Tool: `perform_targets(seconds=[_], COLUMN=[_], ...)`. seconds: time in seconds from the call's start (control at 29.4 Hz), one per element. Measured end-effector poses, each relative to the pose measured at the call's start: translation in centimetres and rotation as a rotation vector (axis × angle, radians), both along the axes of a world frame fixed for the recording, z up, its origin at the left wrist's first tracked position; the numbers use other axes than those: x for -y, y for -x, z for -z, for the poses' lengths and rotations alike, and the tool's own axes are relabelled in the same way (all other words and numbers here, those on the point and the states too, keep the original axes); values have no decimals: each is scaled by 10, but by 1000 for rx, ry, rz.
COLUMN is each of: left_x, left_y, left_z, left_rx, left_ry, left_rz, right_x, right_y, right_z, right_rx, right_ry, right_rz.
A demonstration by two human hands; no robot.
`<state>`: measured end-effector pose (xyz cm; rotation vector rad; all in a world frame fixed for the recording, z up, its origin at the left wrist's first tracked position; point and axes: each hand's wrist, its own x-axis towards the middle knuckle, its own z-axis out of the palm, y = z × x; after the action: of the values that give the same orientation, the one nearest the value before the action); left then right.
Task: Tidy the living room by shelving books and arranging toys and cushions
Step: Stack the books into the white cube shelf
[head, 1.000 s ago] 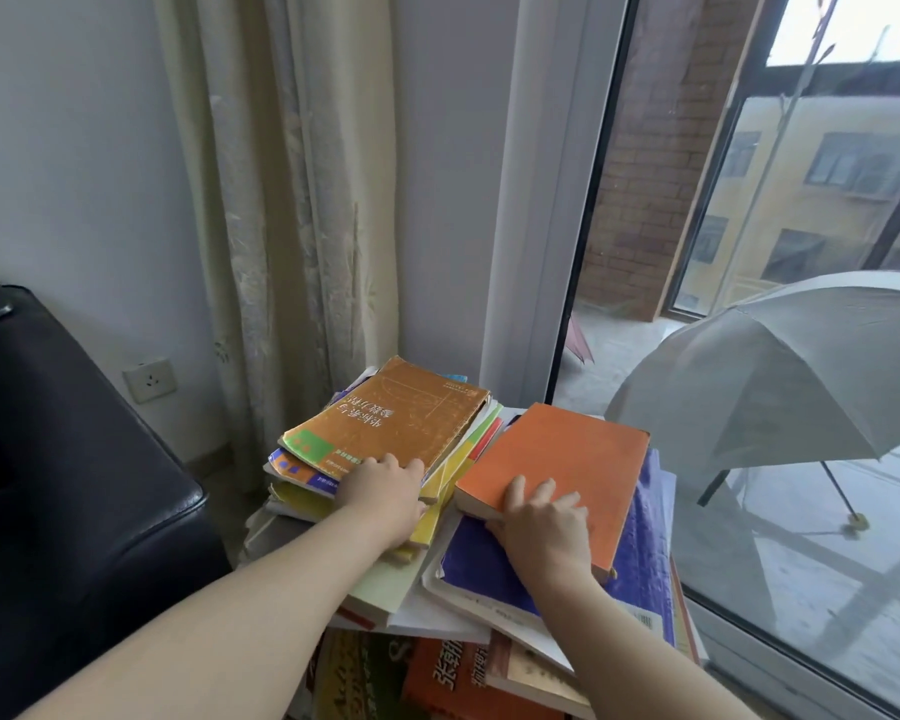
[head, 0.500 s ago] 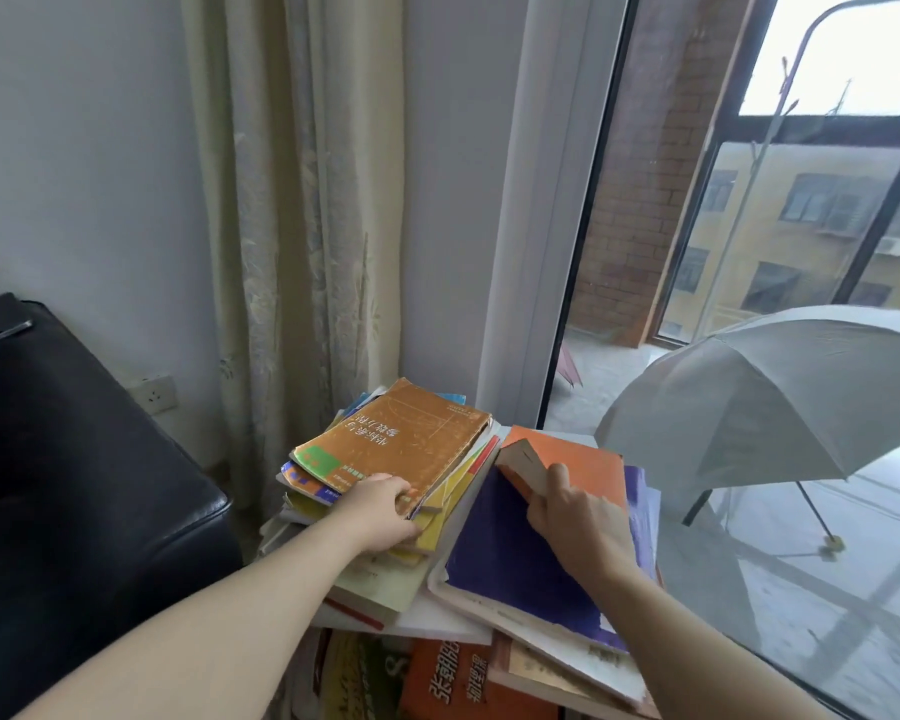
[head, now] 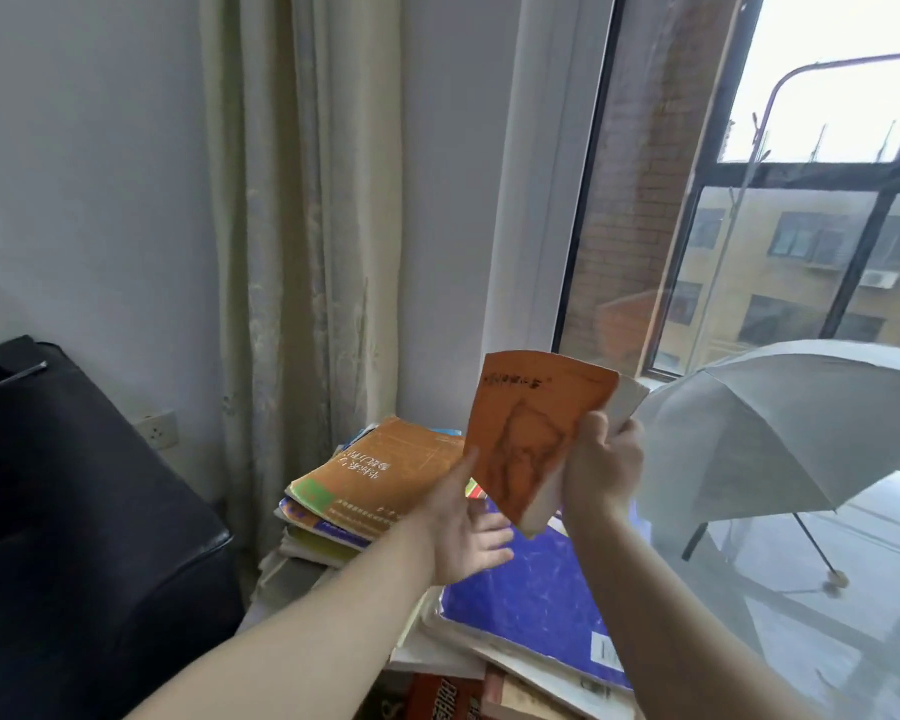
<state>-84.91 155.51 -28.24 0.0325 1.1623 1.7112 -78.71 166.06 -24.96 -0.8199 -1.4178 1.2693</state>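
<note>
An orange paperback book (head: 528, 433) is held up on edge above the book pile, its cover facing me. My right hand (head: 601, 467) grips its right edge, thumb on the cover. My left hand (head: 466, 527) is just below and left of it, palm up with fingers spread, its thumb touching the book's lower left edge. Under the hands lies a blue book (head: 536, 600) on top of the right stack. A brown-orange book (head: 385, 472) tops the left stack.
A black sofa arm (head: 84, 511) stands at the left. A cream curtain (head: 302, 241) hangs behind the stacks. A wall socket (head: 158, 431) sits low on the wall. Behind the glass door (head: 749, 252), an open grey umbrella (head: 780, 433) rests at the right.
My right hand has lifted the orange book off the blue book and turned it upright. My left hand left the brown-orange book and moved right, under the lifted one.
</note>
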Motion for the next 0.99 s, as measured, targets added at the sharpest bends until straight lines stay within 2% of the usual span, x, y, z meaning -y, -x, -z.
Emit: perform_targets(seconds=[0.07,0.14,0.37,0.44,0.51,0.61,0.65,0.68,0.75,0.78,0.82,0.88,0.92,0.99], left_x=[-11,-23,-46,-46,-43,-40,-39,-38,-34,-29,-26,-18,-14,-7], left_y=[-3,-7,-10,-12,-8,5,9,11,13,14,16,20,22,28], left_z=[-7,-9,-9,-8,-6,-1,5,12,24,28,32,39,41,44], left_rx=[118,103,-168,-271,-337,-413,-499,-706,-1330,-1584,-1719,-1740,-1714,-1694], left_ry=[-146,-151,-53,-60,-106,-153,-62,124,716,910,997,1006,1013,1052], left_rz=[-96,-225,-474,-470,-387,-222,-166,-76,185,260,309,332,330,314], right_x=[3,0,-26,-40,-56,-63,-62,-62,-60,-57,-53,-46,-42,-31], right_y=[-1,-7,-33,-44,-52,-63,-65,-68,-71,-73,-72,-68,-65,-57], right_z=[3,8,32,40,47,51,54,60,73,80,87,98,100,96], right_rx=[-62,-81,-229,-294,-259,-75,-2,105,422,630,852,1201,1257,1214], right_ry=[84,160,346,482,516,386,322,239,75,15,-44,-173,-259,-420], right_rz=[-4,-9,-102,-83,-29,-117,-145,-145,-146,-186,-226,-263,-241,-210])
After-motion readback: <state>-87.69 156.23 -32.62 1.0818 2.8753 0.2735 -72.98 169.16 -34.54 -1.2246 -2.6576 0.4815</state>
